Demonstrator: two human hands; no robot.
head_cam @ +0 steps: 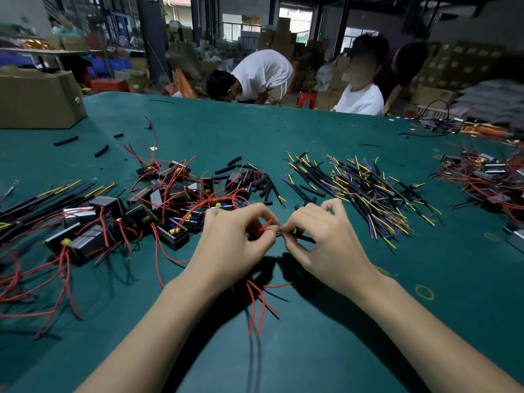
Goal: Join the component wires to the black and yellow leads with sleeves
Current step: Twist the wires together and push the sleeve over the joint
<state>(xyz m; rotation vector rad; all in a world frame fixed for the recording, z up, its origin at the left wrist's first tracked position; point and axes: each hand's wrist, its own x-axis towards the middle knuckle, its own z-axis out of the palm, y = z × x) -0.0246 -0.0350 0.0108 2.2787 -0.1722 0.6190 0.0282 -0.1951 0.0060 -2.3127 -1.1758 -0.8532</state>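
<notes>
Green table [340, 131] strewn with wires, warehouse behind.

A wide table [326, 336] covered in green cloth carries everything. On its left side lies a heap of small black components with red wires [170, 199], beside bundles of long black and yellow leads [42, 199], with short black sleeves [246, 177] scattered near the middle and a cardboard box [37, 100] at the far left corner. Right of centre lies a loose pile of black, yellow and purple wires [365, 191], another tangle of red-wired parts [487, 180] sits at the right edge, and a yellow rubber band [424, 292] lies nearer.
</notes>
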